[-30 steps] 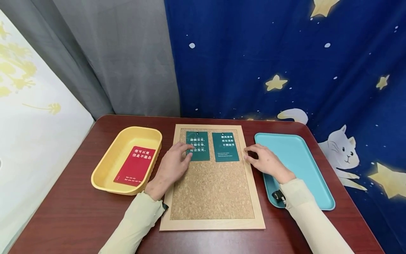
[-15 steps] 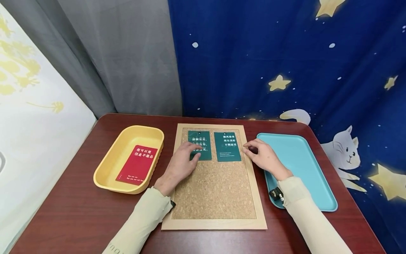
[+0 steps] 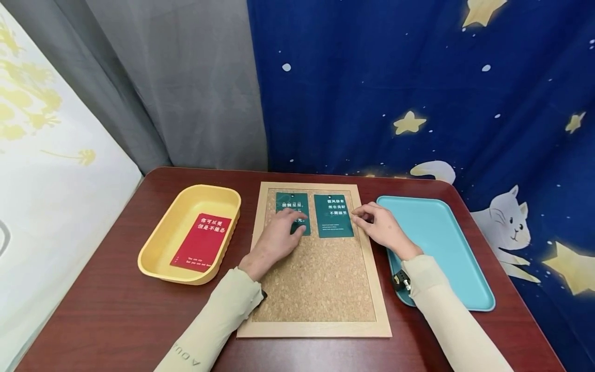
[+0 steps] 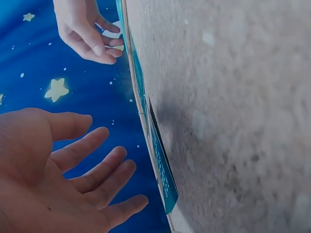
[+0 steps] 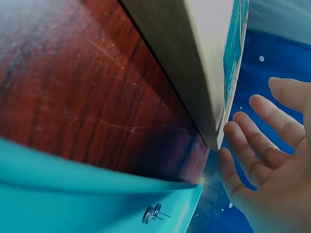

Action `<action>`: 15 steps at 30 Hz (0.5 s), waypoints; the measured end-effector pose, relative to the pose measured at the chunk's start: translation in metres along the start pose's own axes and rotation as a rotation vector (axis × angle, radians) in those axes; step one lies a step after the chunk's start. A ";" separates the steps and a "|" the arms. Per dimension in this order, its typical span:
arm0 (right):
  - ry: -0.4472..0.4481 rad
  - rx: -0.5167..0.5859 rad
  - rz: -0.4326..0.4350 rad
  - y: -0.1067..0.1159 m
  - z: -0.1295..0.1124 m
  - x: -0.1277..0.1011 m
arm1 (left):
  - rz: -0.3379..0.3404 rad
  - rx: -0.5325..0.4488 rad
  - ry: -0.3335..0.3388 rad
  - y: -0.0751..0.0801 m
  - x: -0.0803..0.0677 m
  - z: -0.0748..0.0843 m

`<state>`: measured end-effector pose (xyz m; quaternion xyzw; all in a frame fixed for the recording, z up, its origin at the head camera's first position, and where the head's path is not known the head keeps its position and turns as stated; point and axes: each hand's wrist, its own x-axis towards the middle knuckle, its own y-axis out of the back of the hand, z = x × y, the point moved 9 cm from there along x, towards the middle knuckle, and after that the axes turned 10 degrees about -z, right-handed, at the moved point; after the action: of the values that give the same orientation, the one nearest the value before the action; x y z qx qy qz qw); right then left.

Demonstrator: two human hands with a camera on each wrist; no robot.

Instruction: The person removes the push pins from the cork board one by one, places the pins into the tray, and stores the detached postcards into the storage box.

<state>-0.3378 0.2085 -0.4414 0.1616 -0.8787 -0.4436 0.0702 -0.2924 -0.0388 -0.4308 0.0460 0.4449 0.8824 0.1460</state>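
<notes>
Two dark green cards with white writing lie side by side on the upper part of a wood-framed cork board (image 3: 313, 281). A dark pin head marks the top of both the left card (image 3: 292, 200) and the right card (image 3: 333, 219). Over the lower part of the left card hovers my left hand (image 3: 277, 237), hiding some of its text; its spread fingers hold nothing in the left wrist view. Relaxed and holding nothing, my right hand (image 3: 382, 227) is by the board's right frame, beside the right card.
Left of the board stands a yellow bin (image 3: 160, 227) with a red card (image 3: 202, 243) inside. To the right, a blue tray (image 3: 441, 243) holds metal pushpins (image 5: 154, 213), seen in the right wrist view. Behind the table (image 3: 116, 310) hang grey and blue curtains.
My left hand has moved right over the left green card, covering more of its text. My right hand has shifted slightly left over the board's frame. The cards stay put.
</notes>
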 end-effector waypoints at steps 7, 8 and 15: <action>0.000 0.035 -0.012 -0.004 0.001 0.006 | -0.009 0.034 -0.028 -0.006 0.003 0.003; 0.002 0.037 -0.010 -0.004 0.001 0.006 | -0.009 0.039 -0.030 -0.006 0.003 0.004; 0.001 0.045 0.000 -0.005 0.000 0.009 | -0.030 0.055 -0.058 -0.014 0.010 0.009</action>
<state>-0.3454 0.2020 -0.4455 0.1635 -0.8884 -0.4237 0.0668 -0.2968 -0.0206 -0.4369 0.0687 0.4654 0.8658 0.1706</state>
